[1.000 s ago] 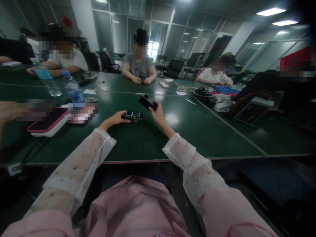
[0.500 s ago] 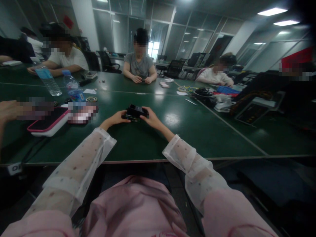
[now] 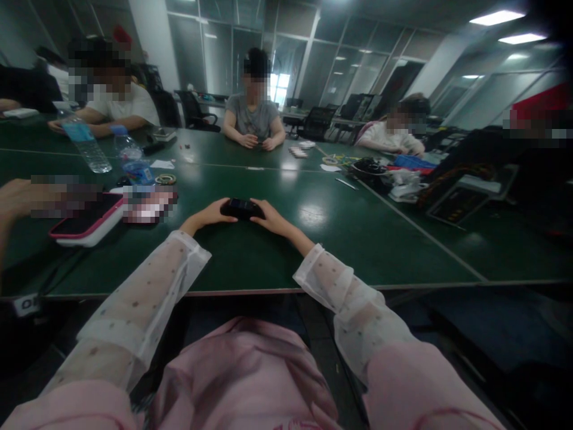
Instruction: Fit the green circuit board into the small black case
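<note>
A small black device [image 3: 243, 209] is held between my two hands, above the green table [image 3: 250, 263]. My left hand [image 3: 212, 214] grips its left end, thumb on the near side and fingers around the far side. At the right end, my right hand [image 3: 270, 217] holds it in the same way. The device's dark top faces up and its parts look flush. Its finer details are too dark to make out.
On the left lie a pink-rimmed phone on a white case [image 3: 89, 220], a pink item [image 3: 152, 206], two bottles [image 3: 133, 156] and a tape roll [image 3: 165, 179]. Another person's hand [image 3: 22, 197] reaches in there. A pen [image 3: 347, 184], cables and bags [image 3: 405, 185] lie right. People sit opposite.
The upper black part, raised and tilted before, now sits level on the lower part. My right hand has shifted slightly down and now grips the device's right end.
</note>
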Demonstrator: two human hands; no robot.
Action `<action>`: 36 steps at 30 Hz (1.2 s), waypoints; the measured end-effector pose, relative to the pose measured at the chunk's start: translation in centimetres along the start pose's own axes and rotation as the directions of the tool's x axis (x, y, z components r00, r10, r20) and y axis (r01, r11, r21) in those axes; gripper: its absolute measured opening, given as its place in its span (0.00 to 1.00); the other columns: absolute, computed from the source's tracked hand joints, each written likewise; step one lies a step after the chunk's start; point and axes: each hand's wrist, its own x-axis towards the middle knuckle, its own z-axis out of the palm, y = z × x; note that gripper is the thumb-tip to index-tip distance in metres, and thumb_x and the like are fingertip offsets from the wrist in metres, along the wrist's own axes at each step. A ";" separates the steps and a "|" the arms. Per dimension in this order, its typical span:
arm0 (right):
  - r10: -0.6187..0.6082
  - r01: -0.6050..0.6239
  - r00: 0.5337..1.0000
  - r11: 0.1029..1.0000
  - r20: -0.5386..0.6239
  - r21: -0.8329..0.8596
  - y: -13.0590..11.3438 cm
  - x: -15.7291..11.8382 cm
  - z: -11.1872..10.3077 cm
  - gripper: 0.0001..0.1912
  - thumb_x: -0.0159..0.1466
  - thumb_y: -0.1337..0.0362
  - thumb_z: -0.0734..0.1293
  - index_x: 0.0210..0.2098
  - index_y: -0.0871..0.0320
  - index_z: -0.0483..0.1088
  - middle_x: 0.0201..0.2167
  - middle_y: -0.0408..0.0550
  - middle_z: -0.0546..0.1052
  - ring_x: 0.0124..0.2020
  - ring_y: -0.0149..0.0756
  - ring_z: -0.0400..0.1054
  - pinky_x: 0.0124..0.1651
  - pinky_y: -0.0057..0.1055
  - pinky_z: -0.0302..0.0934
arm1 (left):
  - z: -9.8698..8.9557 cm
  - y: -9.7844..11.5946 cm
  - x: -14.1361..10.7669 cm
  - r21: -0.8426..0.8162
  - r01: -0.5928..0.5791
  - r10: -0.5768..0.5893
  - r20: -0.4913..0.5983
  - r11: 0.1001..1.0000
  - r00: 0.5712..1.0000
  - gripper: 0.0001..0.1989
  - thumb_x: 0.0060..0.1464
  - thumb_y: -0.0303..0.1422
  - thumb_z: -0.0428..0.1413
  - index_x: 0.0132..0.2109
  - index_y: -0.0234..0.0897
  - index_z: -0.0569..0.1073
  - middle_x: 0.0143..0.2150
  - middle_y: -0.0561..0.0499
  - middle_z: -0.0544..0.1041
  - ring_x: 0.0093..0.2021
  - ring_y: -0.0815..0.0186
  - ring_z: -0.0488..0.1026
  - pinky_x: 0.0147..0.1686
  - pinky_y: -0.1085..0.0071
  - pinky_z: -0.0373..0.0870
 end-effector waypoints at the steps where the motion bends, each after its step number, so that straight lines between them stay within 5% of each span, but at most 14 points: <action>1: 0.002 -0.002 1.000 1.000 0.000 0.002 0.0 0.0 0.0 0.34 0.63 0.59 0.67 0.66 0.55 0.54 0.54 0.57 0.68 0.54 0.49 0.65 0.59 0.54 0.60 | 0.0 0.1 0.0 0.005 0.000 0.000 -0.002 1.000 1.000 0.35 0.42 0.43 0.67 0.56 0.35 0.69 0.54 0.42 0.74 0.54 0.51 0.71 0.55 0.53 0.65; 24: 0.015 -0.013 1.000 0.999 -0.027 0.049 -0.2 0.0 0.3 0.39 0.58 0.64 0.72 0.65 0.53 0.55 0.58 0.56 0.67 0.60 0.50 0.62 0.63 0.56 0.57 | 0.1 -0.5 0.3 -0.004 -0.001 0.001 -0.023 1.000 1.000 0.34 0.42 0.44 0.67 0.54 0.34 0.69 0.52 0.42 0.75 0.54 0.50 0.71 0.56 0.53 0.64; 36: -0.009 0.017 0.993 0.998 -0.118 0.068 -0.5 -0.1 0.4 0.31 0.57 0.62 0.72 0.58 0.56 0.62 0.55 0.57 0.70 0.57 0.50 0.66 0.60 0.52 0.60 | -0.1 0.4 -0.1 0.016 0.006 -0.005 -0.013 1.000 1.000 0.32 0.41 0.42 0.67 0.53 0.35 0.70 0.51 0.44 0.75 0.53 0.50 0.71 0.54 0.53 0.66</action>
